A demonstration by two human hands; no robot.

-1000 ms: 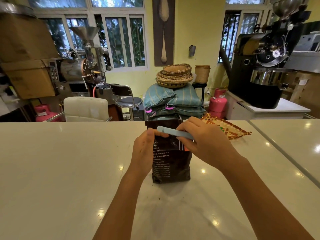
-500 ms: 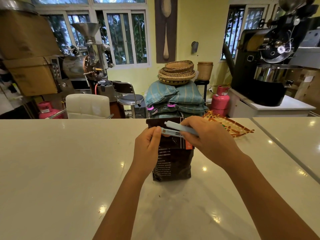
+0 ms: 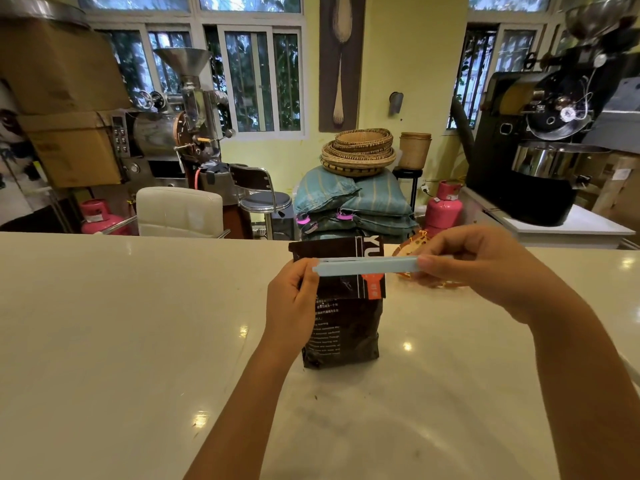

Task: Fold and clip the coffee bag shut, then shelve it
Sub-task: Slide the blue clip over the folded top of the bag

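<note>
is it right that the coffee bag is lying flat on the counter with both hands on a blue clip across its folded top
Not quite: the head view shows the coffee bag standing upright on the counter, not lying flat. The left hand and right hand do hold the blue clip across its folded top.

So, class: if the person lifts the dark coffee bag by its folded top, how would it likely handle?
The coffee bag stands upright unaided on the counter, so it probably holds some weight low down. Its creased, folded top suggests pliable film that may sag. With the blue clip held by both hands, the fold should stay.
</note>
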